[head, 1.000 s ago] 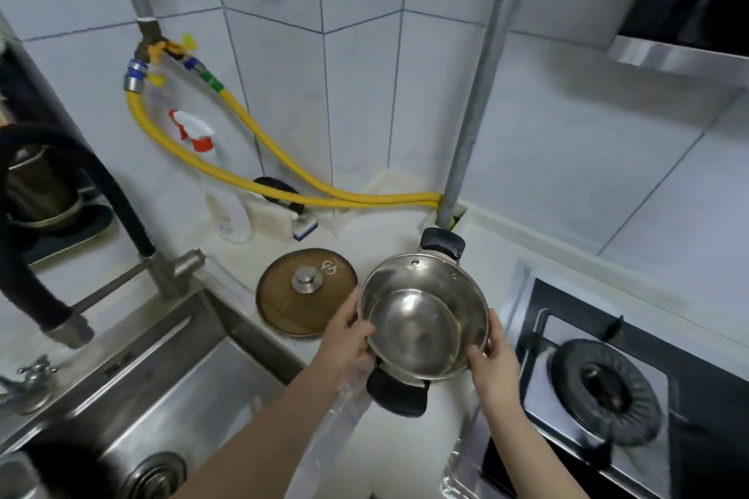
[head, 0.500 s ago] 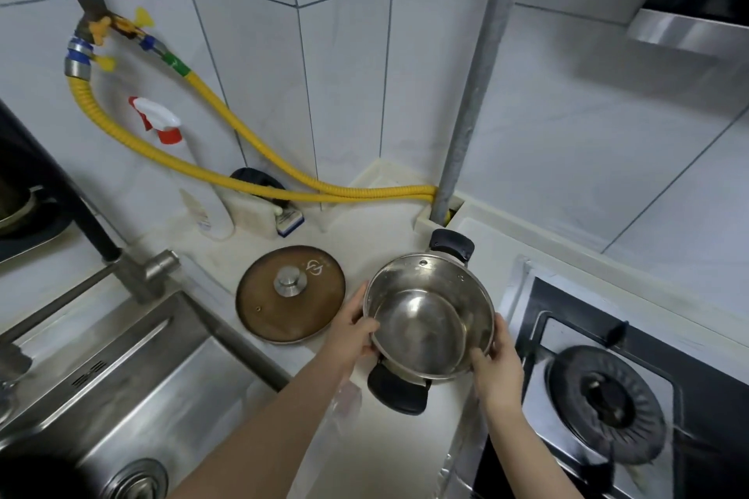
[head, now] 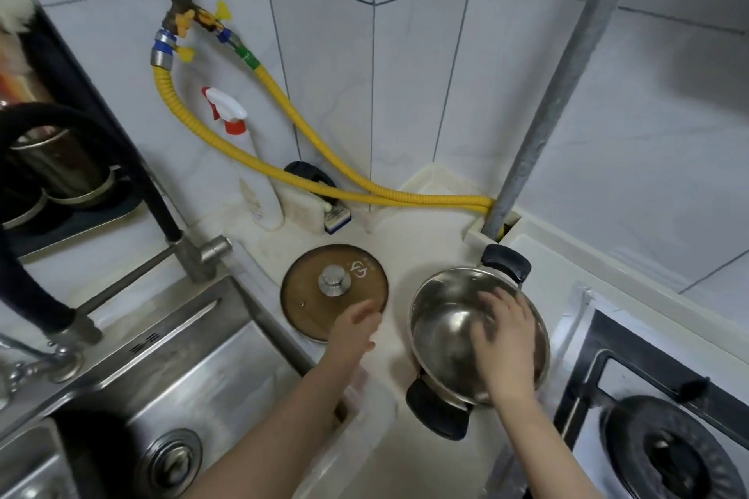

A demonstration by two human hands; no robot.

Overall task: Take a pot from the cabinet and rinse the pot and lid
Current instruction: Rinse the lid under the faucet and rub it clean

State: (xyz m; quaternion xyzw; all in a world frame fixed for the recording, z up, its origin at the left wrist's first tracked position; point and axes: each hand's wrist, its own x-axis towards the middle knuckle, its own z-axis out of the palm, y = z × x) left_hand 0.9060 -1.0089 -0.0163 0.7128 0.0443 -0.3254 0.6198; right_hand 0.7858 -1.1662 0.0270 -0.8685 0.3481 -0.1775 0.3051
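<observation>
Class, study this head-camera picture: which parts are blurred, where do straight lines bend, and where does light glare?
Head view: both hands are smeared by motion, the right hand over the pot most, the left hand by the lid less; the wide lens bends the tile lines and slants the grey pipe; soft glare lies on the sink.

Pot [head: 441, 332]: polished steel, mirror-glossy inside, handles matt black plastic. Lid [head: 324, 308]: brown-tinted glass by the look, smooth, slight sheen, shiny metal knob. Sink [head: 194, 361]: brushed stainless, satin finish, fine grain. Tap [head: 198, 259]: brushed metal, with matt black hose. Counter [head: 409, 239]: cream, smooth, stone-like, some grime near the wall. Wall tiles [head: 324, 93]: white, glossy, faint marble veining. Gas hose [head: 292, 174]: yellow, ribbed, plastic-coated. Pipe [head: 559, 93]: dull grey metal, rough, mottled. Spray bottle [head: 259, 182]: white plastic, semi-gloss. Hob [head: 608, 340]: glossy black top; burner matt black.
</observation>
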